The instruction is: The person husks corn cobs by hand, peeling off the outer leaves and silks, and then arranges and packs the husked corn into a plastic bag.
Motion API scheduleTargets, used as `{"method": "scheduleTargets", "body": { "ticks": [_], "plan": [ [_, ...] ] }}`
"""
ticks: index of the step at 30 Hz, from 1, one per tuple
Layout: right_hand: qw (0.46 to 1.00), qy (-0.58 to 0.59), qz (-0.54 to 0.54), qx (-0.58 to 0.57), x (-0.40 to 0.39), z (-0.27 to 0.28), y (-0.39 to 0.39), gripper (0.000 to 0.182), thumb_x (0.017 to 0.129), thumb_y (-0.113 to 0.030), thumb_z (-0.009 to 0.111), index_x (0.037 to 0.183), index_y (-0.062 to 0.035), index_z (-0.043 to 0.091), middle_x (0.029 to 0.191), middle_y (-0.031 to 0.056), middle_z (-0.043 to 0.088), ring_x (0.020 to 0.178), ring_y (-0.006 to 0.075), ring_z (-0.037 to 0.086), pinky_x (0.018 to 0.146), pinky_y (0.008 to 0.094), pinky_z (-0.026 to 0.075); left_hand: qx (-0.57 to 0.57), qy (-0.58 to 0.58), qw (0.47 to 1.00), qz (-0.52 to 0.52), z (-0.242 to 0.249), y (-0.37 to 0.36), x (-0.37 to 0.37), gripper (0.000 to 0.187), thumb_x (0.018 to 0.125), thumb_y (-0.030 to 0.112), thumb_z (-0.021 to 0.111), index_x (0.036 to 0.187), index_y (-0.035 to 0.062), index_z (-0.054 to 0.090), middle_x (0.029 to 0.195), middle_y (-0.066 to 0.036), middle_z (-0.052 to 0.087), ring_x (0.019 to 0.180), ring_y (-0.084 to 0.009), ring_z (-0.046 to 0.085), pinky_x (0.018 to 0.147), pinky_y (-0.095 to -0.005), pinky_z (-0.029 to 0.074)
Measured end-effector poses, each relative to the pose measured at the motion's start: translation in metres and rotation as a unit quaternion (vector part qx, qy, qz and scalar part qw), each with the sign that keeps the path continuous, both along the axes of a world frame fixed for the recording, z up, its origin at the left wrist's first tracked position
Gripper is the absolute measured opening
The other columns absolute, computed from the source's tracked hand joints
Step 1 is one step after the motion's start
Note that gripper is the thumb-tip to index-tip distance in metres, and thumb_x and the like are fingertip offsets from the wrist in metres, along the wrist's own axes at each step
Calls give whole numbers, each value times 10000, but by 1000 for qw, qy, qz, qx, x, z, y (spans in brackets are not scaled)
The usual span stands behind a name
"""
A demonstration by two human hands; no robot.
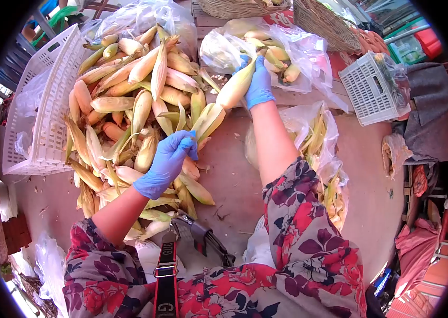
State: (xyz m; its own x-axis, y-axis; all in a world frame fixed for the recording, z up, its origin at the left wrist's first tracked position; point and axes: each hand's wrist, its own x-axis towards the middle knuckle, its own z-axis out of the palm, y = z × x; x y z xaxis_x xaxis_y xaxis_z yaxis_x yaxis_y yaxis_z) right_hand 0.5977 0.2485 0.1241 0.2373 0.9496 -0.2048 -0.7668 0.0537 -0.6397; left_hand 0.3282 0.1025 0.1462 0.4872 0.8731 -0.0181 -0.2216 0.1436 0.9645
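Observation:
In the head view my right hand [258, 84], in a blue glove, is wrapped round the upper part of an ear of corn [236, 87]. Its pale green husk is peeled partly back at the lower end, where loose husk leaves [210, 121] hang toward my other hand. My left hand [168, 159], gloved in blue too, is closed with its fingertips at the end of those leaves. Below and left of both hands spreads a big heap of unshucked corn [112, 103]. Right behind my right hand lies an open plastic bag [308, 50] with several ears in it.
A white plastic crate [57, 114] leans at the heap's left side. Another bag, filled with husks [316, 132], stands right of my right forearm. Farther right is a smaller white crate [369, 87]. Wicker baskets [324, 24] sit at the back. A strap [166, 270] hangs across my front.

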Motion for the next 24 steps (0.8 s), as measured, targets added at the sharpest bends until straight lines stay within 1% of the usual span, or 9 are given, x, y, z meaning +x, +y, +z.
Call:
{"method": "scheduleTargets", "body": {
  "ticks": [2, 3, 6, 8, 11, 14, 17, 20, 24],
  "plan": [
    [993, -80, 65, 50, 3, 34, -19, 475, 931, -445, 441, 1082, -8, 552, 775, 49, 547, 655, 170, 536, 633, 313, 485, 24, 53, 997, -41, -31, 8, 1, 180, 940, 161, 506, 870, 11, 577, 753, -23, 581, 677, -107, 555, 786, -274, 466],
    [992, -75, 80, 65, -6, 48, -28, 528, 931, -446, 435, 1153, 24, 531, 779, 47, 546, 680, 165, 540, 646, 303, 476, -56, 63, 992, -89, -40, 18, 0, 193, 906, 172, 566, 993, 0, 572, 884, -57, 601, 831, -142, 580, 908, -298, 421],
    [973, -128, 172, 82, -20, 55, -40, 545, 930, -447, 435, 1164, 36, 523, 782, 50, 544, 698, 166, 546, 658, 305, 476, 14, 87, 996, -7, -25, 33, 21, 443, 826, 225, 674, 1165, -2, 500, 1047, -94, 571, 1004, -173, 542, 942, -306, 398],
    [971, -129, 181, 86, -43, 56, -45, 504, 925, -444, 445, 1103, 21, 528, 786, 70, 548, 701, 185, 558, 649, 323, 489, 100, 161, 982, 5, -5, 47, 29, 663, 784, 224, 713, 1309, 11, 368, 1206, -87, 493, 1125, -158, 461, 961, -309, 391],
    [963, -149, 186, 124, -76, 59, -53, 409, 923, -407, 474, 1001, -8, 521, 811, 103, 578, 688, 203, 579, 626, 322, 500, 61, 112, 992, 21, 9, 49, 51, 765, 721, 262, 773, 1312, 3, 362, 1174, -99, 520, 1078, -165, 493, 925, -309, 413],
    [961, -266, -7, 74, -104, 64, -54, 279, 901, -256, 566, 974, 13, 574, 815, 72, 614, 660, 150, 580, 622, 277, 494, 55, 137, 982, 118, 5, 54, 53, 655, 690, 266, 797, 1195, -1, 478, 1047, -75, 586, 952, -146, 548, 837, -293, 453],
    [910, -406, -42, 72, -103, 64, -53, 234, 887, -184, 579, 926, 43, 622, 811, 55, 624, 670, 107, 565, 621, 254, 481, 145, 175, 953, 199, 11, 57, 44, 579, 684, 240, 799, 1125, -3, 511, 1006, -77, 592, 910, -144, 554, 814, -299, 458],
    [846, -523, -86, 64, -110, 72, -53, 235, 888, -159, 543, 807, 38, 641, 689, 26, 606, 566, 66, 454, 525, 247, 411, 235, 281, 894, 258, 10, 58, 38, 549, 663, 222, 785, 1090, 3, 519, 925, -117, 586, 856, -222, 577, 773, -340, 463],
    [965, -264, -3, 7, -112, 75, -54, 190, 880, -149, 534, 891, 15, 631, 778, 78, 633, 582, 141, 563, 567, 302, 494, 219, 152, 934, 238, -9, 73, 29, 576, 668, 210, 792, 1120, -6, 507, 976, -122, 573, 904, -224, 564, 817, -335, 451]
  ]
}}
